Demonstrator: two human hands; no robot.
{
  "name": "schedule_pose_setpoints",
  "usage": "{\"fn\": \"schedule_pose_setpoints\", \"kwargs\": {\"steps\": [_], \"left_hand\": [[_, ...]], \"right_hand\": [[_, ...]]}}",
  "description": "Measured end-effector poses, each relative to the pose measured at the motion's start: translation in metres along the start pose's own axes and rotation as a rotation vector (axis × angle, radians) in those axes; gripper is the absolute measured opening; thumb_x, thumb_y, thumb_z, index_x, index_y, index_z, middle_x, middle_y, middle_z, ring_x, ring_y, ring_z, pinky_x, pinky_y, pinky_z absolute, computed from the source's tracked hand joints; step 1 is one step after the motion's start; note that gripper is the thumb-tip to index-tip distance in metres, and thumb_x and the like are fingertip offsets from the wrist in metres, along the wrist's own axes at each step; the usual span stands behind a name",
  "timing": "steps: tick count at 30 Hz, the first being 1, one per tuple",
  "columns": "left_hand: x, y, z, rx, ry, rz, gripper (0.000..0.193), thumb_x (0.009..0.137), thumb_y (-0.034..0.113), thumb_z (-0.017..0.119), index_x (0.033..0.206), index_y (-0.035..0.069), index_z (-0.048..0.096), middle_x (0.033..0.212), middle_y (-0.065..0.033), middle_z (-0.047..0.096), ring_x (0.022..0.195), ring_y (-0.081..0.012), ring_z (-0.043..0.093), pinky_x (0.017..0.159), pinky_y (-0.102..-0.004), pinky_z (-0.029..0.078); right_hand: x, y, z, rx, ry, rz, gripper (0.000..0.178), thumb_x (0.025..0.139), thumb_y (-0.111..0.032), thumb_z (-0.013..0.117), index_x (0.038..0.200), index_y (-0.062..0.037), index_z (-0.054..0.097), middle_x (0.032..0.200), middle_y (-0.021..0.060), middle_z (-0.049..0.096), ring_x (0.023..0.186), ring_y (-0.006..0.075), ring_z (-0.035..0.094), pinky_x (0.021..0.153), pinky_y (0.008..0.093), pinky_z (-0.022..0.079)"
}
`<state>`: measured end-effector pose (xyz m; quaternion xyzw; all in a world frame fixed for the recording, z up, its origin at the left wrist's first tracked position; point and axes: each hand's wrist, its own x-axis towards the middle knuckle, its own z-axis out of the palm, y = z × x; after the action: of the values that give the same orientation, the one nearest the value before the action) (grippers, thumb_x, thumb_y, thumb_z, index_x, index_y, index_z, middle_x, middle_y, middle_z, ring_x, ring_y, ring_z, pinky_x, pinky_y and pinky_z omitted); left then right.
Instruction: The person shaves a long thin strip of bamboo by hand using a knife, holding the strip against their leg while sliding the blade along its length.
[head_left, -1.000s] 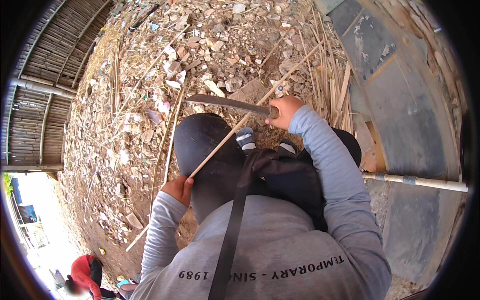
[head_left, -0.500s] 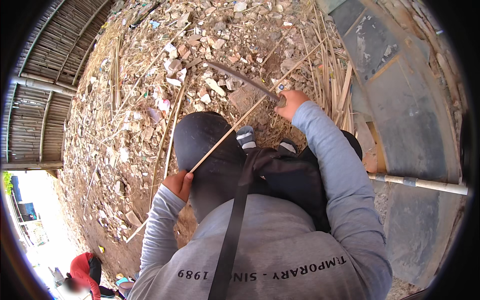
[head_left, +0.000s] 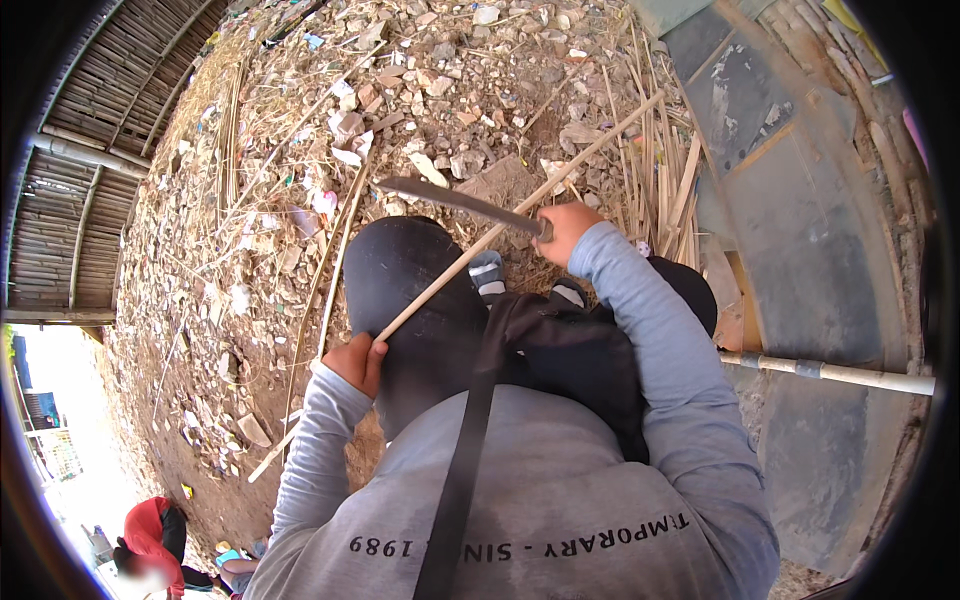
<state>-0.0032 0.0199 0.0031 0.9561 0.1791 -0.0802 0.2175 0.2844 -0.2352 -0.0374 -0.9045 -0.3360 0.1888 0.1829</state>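
Observation:
A long pale bamboo strip [head_left: 440,283] slants across my left thigh, from low on the left up to the far right. My left hand [head_left: 358,362] is closed round its lower part, beside the knee. In my right hand [head_left: 570,232] is the handle of a machete, mostly hidden by the fingers. The machete's dark blade [head_left: 455,197] points left and crosses over the strip close to my right hand. Whether the edge bites into the strip I cannot tell.
Stones and rubbish cover the ground [head_left: 400,90]. Split bamboo strips [head_left: 670,170] lie in a bundle at far right, beside dark panels [head_left: 815,240]. A bamboo pole [head_left: 850,373] juts in at right. Slatted bamboo panels [head_left: 110,90] stand at left; a person in red [head_left: 155,540] bends at lower left.
My right hand has come nearer to me with the machete, whose blade now lies flatter and further left. The strip looks wider and its far end has shifted slightly; my left hand still grips it.

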Motion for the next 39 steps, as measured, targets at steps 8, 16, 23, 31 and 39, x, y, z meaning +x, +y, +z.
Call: {"fn": "schedule_pose_setpoints", "kwargs": {"steps": [8, 16, 23, 31, 39], "left_hand": [[0.004, -0.001, -0.013, -0.113, -0.074, 0.059, 0.038, 0.097, 0.033, 0.043, 0.077, 0.001, 0.049, 0.062, -0.0240, 0.054, 0.064, -0.0457, 0.056, 0.056, -0.0485, 0.042], [0.006, 0.005, -0.006, -0.003, 0.007, 0.050, 0.038, 0.096, 0.033, 0.045, 0.075, 0.002, 0.050, 0.063, -0.0238, 0.055, 0.064, -0.0452, 0.055, 0.057, -0.0502, 0.042], [0.010, -0.007, -0.005, -0.131, -0.066, 0.117, 0.037, 0.097, 0.030, 0.044, 0.077, 0.000, 0.049, 0.060, -0.0226, 0.053, 0.061, -0.0442, 0.055, 0.055, -0.0462, 0.041], [0.009, -0.019, -0.009, -0.185, -0.087, 0.100, 0.042, 0.098, 0.034, 0.041, 0.076, 0.000, 0.053, 0.062, -0.0229, 0.055, 0.062, -0.0434, 0.056, 0.057, -0.0465, 0.043], [0.009, 0.000, -0.015, -0.126, -0.112, 0.011, 0.041, 0.098, 0.031, 0.040, 0.075, 0.000, 0.055, 0.064, -0.0236, 0.057, 0.065, -0.0434, 0.057, 0.060, -0.0477, 0.044]], "right_hand": [[0.004, -0.002, 0.005, 0.019, 0.099, -0.008, 0.034, 0.073, -0.032, 0.070, 0.094, -0.0061, 0.067, 0.083, 0.0191, 0.067, 0.082, 0.0358, 0.064, 0.075, 0.0410, 0.052], [0.020, 0.031, 0.017, 0.037, 0.062, 0.092, 0.032, 0.072, -0.032, 0.071, 0.093, -0.0079, 0.067, 0.083, 0.0157, 0.067, 0.081, 0.0339, 0.065, 0.075, 0.0405, 0.051], [0.015, 0.022, 0.003, 0.097, -0.053, 0.087, 0.038, 0.070, -0.034, 0.073, 0.092, -0.0041, 0.066, 0.083, 0.0177, 0.067, 0.083, 0.0339, 0.065, 0.077, 0.0390, 0.051], [0.016, -0.003, 0.004, 0.052, -0.004, -0.008, 0.037, 0.071, -0.033, 0.073, 0.095, -0.0048, 0.066, 0.083, 0.0169, 0.067, 0.081, 0.0341, 0.065, 0.076, 0.0385, 0.051], [0.024, 0.021, 0.008, -0.002, -0.010, 0.024, 0.040, 0.070, -0.033, 0.073, 0.097, -0.0050, 0.066, 0.084, 0.0160, 0.067, 0.083, 0.0329, 0.065, 0.078, 0.0392, 0.051]]}}
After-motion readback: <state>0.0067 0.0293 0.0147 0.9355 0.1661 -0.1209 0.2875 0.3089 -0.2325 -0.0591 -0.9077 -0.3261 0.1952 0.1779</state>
